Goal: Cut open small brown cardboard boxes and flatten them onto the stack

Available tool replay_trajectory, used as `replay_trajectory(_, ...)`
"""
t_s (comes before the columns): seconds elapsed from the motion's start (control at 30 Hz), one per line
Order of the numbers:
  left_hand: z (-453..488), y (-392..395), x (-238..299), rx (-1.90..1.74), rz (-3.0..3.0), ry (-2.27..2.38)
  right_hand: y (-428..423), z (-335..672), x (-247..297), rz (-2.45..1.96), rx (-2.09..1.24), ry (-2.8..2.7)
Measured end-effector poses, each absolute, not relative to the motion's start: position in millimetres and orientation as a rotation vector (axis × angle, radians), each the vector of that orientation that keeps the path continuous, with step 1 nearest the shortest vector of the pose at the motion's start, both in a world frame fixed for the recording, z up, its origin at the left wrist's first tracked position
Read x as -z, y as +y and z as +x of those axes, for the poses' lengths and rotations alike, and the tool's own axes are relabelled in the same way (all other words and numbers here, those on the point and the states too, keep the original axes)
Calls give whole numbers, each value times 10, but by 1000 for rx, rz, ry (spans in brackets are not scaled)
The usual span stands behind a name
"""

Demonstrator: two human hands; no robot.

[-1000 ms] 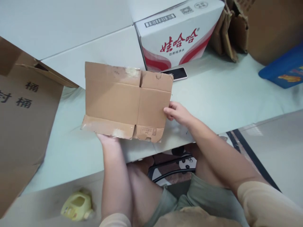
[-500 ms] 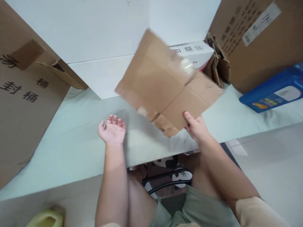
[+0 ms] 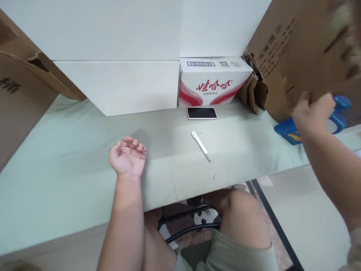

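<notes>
My left hand point(image 3: 127, 158) rests palm up on the pale green table point(image 3: 70, 158), fingers loosely curled and holding nothing. My right hand point(image 3: 311, 113) is raised at the far right, closed on the lower edge of a flattened brown cardboard piece point(image 3: 335, 41), which is blurred by motion and stands in front of a large brown printed box point(image 3: 275, 45). A small white cutter point(image 3: 200, 145) lies on the table between my hands. A phone point(image 3: 202, 112) lies face up just beyond it.
A white carton with red print point(image 3: 214, 84) and a long white box point(image 3: 121, 86) stand against the back. A big brown box point(image 3: 17, 94) is at the left, folded cardboard point(image 3: 254, 92) and a blue object point(image 3: 287, 131) at the right. My knees show under the table edge.
My left hand let go of the cardboard and settled on the table. My right hand swung the cardboard up and away to the far right, uncovering the cutter and phone.
</notes>
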State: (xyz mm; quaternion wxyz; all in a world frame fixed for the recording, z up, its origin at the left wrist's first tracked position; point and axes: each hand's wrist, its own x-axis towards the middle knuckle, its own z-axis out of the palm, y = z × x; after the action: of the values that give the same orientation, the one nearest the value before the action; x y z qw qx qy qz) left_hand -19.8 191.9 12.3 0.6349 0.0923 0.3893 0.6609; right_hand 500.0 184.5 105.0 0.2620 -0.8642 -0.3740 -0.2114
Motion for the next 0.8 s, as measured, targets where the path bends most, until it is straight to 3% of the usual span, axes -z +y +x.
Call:
replay_trajectory(0.1,-142,1969,-91,-1497,239,912,2239,4977,-1012,-2537,417,-1016)
replay_trajectory(0.43,-69,2084,-8,-1475,293,948,2634,4762,-255,-2441,172,-1067)
replay_trajectory(0.8,-119,2087,125,-1463,361,931,3434,4640,-204,-2410,400,-683)
